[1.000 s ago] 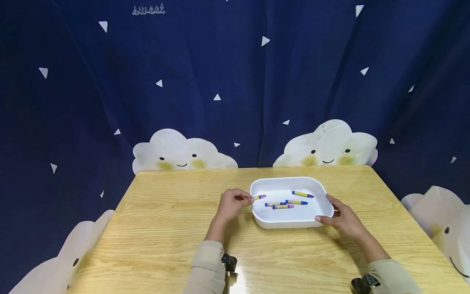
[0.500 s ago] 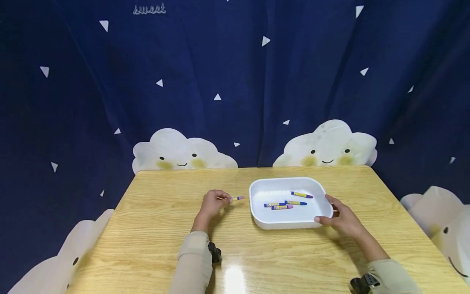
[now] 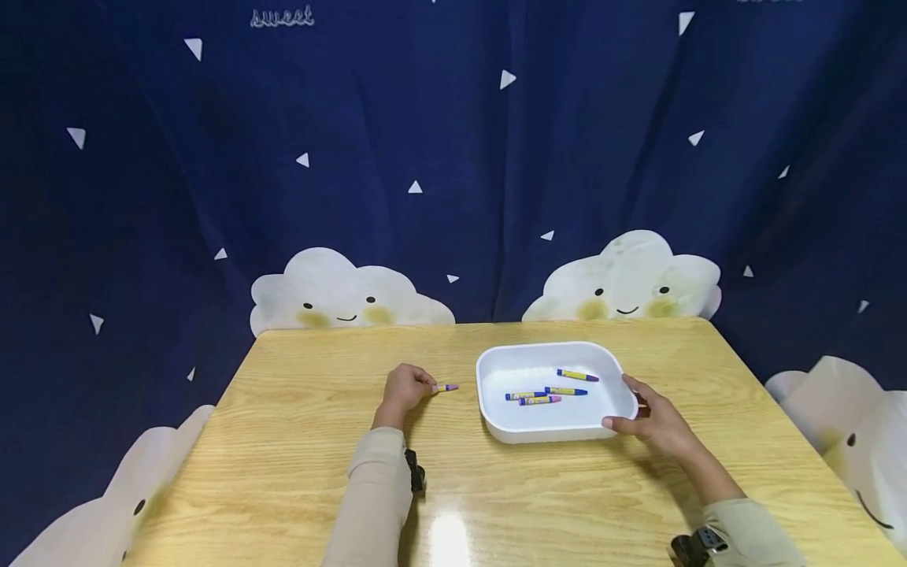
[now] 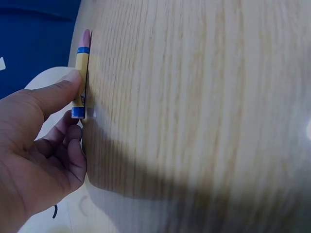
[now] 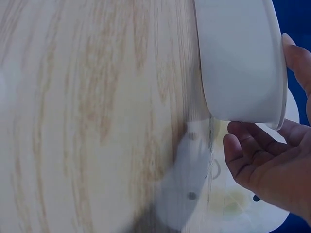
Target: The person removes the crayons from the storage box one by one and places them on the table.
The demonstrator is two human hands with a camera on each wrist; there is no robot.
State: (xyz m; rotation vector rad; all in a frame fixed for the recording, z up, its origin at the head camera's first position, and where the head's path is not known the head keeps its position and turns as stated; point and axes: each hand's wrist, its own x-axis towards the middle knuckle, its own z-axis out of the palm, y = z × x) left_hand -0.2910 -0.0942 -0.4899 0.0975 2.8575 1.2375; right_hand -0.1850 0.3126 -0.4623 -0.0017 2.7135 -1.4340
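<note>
Left of the white plastic bin point(image 3: 549, 435), my left hand point(image 3: 407, 387) holds a crayon point(image 3: 446, 387) with a pink tip and a yellow wrapper with blue bands. In the left wrist view the thumb lies along the crayon point(image 4: 82, 68), which is at the wooden tabletop; the index finger is hidden behind it. My right hand point(image 3: 659, 419) grips the bin's right end, thumb over the rim and fingers against the outer wall. Inside the bin lie several crayons: a purple-tipped one point(image 3: 577, 376), two with blue point(image 3: 567, 391) and a pink-tipped one point(image 3: 540, 401).
The wooden table point(image 3: 298, 441) extends around the bin, with its far edge just behind it. A dark blue curtain point(image 3: 383, 157) with white triangles and smiling clouds hangs beyond the table. Wrist cameras point(image 3: 697, 546) are strapped over beige sleeves.
My left hand has lifted the pink-tipped crayon out of the bin's left end, carried it left and lowered it to the table. The right hand keeps hold of the bin.
</note>
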